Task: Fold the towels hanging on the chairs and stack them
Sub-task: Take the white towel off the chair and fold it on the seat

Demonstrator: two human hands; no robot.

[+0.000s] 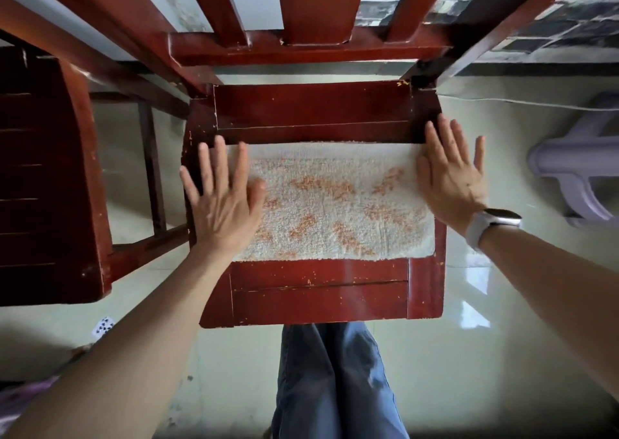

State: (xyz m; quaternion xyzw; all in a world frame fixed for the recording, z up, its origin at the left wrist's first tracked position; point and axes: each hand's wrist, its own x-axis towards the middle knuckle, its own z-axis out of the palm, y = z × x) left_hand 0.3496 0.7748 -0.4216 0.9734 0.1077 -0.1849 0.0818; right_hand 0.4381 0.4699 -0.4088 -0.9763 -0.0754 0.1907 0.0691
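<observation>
Folded towel [335, 200] flat on chair seat [318, 298], both hands spread on its ends.

Left to right: second dark-red chair [50, 177] beside; left hand [222, 200] flat, fingers straight, on towel's left end; terry towel, white with orange flecks, soft, light, limp, likely to sag unless lifted by both ends or from under; glossy chipped wood seat, probably slick under cloth; right hand [452, 177] flat on right end, watch [495, 222] on wrist; lilac plastic stool [576, 170].
</observation>
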